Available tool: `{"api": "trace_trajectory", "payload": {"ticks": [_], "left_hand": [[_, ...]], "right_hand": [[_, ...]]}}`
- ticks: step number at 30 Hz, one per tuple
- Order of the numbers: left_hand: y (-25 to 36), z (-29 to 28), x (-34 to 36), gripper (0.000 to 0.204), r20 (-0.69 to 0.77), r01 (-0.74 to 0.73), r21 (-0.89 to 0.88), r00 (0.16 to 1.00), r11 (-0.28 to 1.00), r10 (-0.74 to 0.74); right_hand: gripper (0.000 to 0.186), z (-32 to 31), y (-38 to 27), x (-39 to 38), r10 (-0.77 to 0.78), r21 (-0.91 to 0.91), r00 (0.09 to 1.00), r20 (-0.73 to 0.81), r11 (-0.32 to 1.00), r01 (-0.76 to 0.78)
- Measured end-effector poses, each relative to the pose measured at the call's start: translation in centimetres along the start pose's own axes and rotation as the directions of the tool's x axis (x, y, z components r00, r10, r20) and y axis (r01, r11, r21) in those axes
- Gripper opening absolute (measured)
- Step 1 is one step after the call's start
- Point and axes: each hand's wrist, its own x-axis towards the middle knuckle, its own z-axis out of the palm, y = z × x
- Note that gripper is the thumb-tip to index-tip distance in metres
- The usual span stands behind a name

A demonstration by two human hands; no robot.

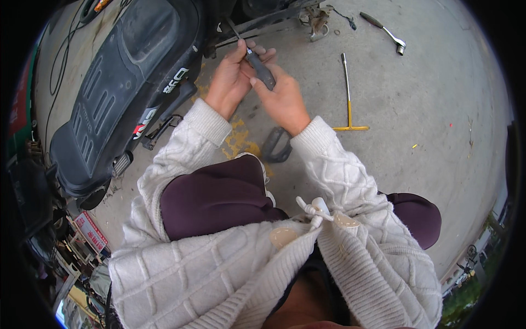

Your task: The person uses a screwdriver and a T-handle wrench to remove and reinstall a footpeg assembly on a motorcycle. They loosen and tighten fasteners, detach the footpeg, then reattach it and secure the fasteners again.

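- Black scooter, takes up pretty much the whole left side.
- T-handle wrench, yellow at the near end, lying on the concrete floor to the right.
- Left hand half open, thumb and fingers loosely at a screwdriver's shaft; right hand curled round its dark grip, just right of the scooter. Can't tell if the tip's touching anything.
- Ratchet, floor, far right.

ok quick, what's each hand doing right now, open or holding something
Left hand: closed, holding a screwdriver near its shaft.
Right hand: closed, holding the same screwdriver nearer its butt end.
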Motion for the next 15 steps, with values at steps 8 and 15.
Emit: {"api": "trace_trajectory", "payload": {"ticks": [8, 15], "left_hand": [[-1.1, -0.3, 3.6, 0.042, 0.616, 0.260, -0.178, 0.781, 0.949, -0.099], [0.1, 1.8, 2.1, 0.032, 0.266, 0.146, -0.020, 0.954, 0.989, -0.135]], "right_hand": [[0.036, 0.4, -1.5, -0.3, 0.120, -0.464, 0.991, 0.058, 0.882, -0.080], [0.028, 0.3, 1.0, 0.6, -0.031, -0.057, 0.997, 0.068, 0.998, 0.035]]}}
